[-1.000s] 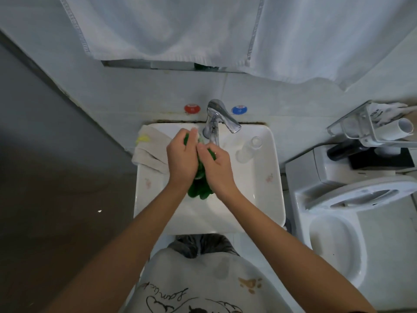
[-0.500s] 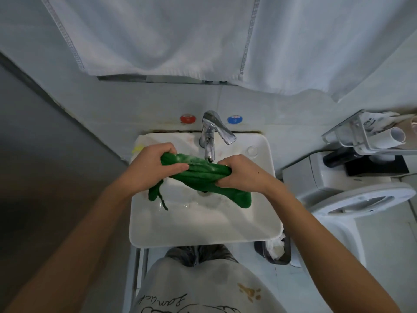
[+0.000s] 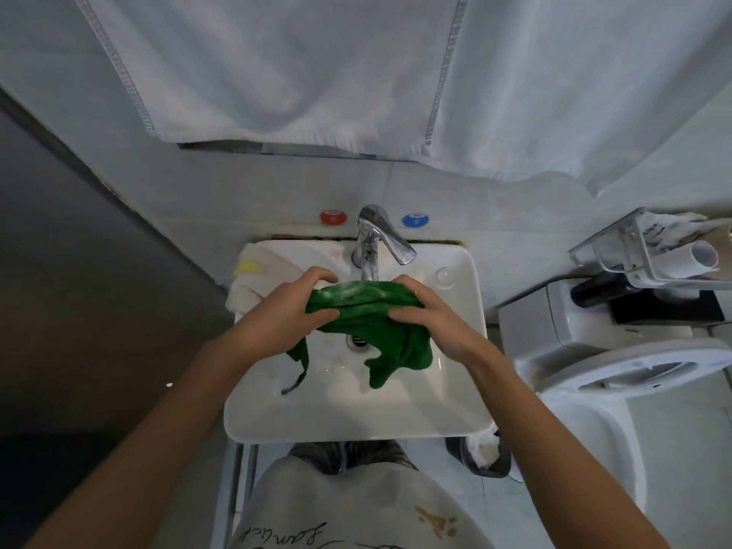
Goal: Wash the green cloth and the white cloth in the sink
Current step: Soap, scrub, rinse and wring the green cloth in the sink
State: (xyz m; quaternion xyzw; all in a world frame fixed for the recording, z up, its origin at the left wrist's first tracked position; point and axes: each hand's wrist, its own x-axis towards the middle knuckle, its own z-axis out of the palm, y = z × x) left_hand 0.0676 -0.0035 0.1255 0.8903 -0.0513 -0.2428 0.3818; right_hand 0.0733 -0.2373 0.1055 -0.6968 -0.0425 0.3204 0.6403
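In the middle of the frame one green cloth is bunched over the sink, just below the tap. The left hand grips its left end, fingers curled over the top and thumb underneath; the right hand grips the right end the same way. Both hands cover part of the cloth, and loose ends hang below them over the drain, which is half hidden. One white cloth lies on the sink's upper-left corner, partly behind the left hand. Whether water runs from the tap is hard to make out. Two round knobs sit on the wall, one red, one blue. A toilet is cut off at the right edge.
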